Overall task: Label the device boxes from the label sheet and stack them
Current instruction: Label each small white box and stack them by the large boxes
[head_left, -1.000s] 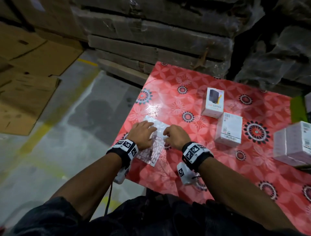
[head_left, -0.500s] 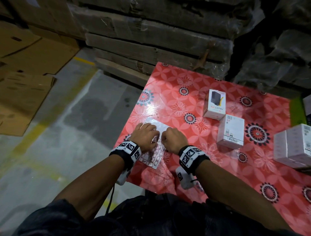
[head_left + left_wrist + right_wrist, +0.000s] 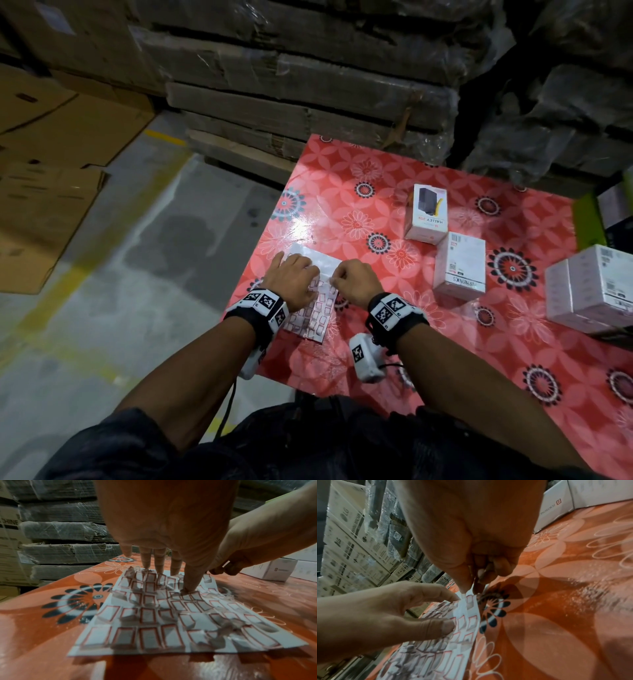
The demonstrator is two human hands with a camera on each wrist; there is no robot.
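A white label sheet (image 3: 313,317) (image 3: 180,616) (image 3: 467,615) with red-framed stickers lies on the red flowered table (image 3: 428,342) near its left edge. My left hand (image 3: 295,281) (image 3: 159,563) presses down on the sheet with straight fingers. My right hand (image 3: 354,282) (image 3: 471,589) pinches the sheet's right edge between thumb and forefinger, lifting a bit of it. Two white device boxes lie to the right, one showing a black device (image 3: 426,214), the other plain with barcodes (image 3: 460,265).
More white boxes (image 3: 589,289) stand together at the table's right edge. Wrapped cartons (image 3: 308,85) are stacked beyond the table's far edge. Grey floor with flattened cardboard (image 3: 51,178) lies to the left.
Both hands have stayed on the sheet. The right hand's thumb and forefinger have closed on the sheet's right edge; the camera has shifted slightly.
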